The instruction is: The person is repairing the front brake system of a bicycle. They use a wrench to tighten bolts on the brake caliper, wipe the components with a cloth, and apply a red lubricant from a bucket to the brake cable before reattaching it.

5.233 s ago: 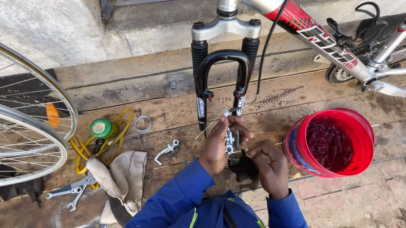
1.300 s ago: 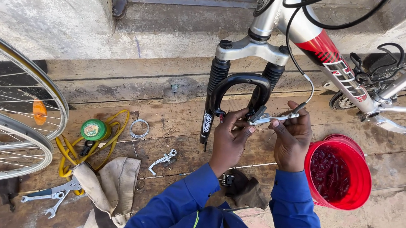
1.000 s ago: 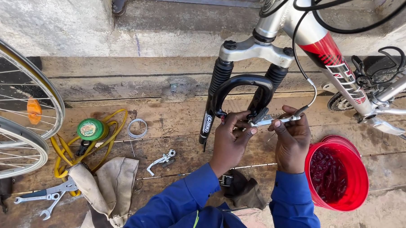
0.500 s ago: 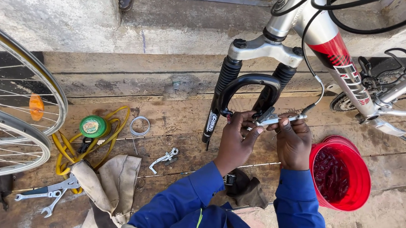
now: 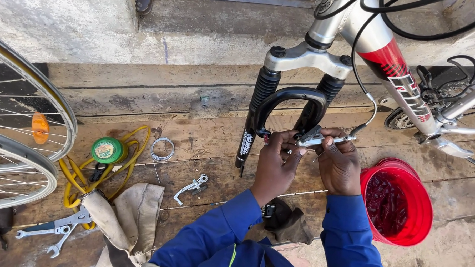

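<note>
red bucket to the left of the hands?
No. The red bucket sits on the boards to the right of the right hand, while the left hand works at the brake part.

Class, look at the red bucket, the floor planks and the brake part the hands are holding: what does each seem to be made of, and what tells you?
Bucket: probably plastic, with a smooth, evenly red, slightly glossy wall and a thin rim.
Planks: wood, shown by grain lines, seams and worn, stained brown boards.
Brake part, held between the left hand and right hand: apparently bare metal, silver-grey with bright glints.
</note>
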